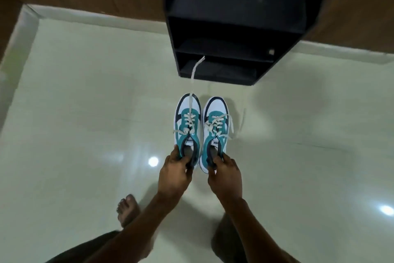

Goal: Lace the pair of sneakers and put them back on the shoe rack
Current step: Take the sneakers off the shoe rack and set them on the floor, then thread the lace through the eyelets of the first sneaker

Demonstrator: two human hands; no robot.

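Both laced sneakers hang side by side at frame centre, the left hand (174, 170) clamped on the left sneaker (188, 126) heel and the right hand (225, 174) on the right sneaker (215, 132), toes aimed at the black shoe rack (283, 58) at twelve o'clock, likely for shelving toe-first.

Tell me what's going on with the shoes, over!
Left hand grips left sneaker, right hand grips right sneaker. Both laced, untied, ends dangling. Black shoe rack ahead; no obstacle seen.
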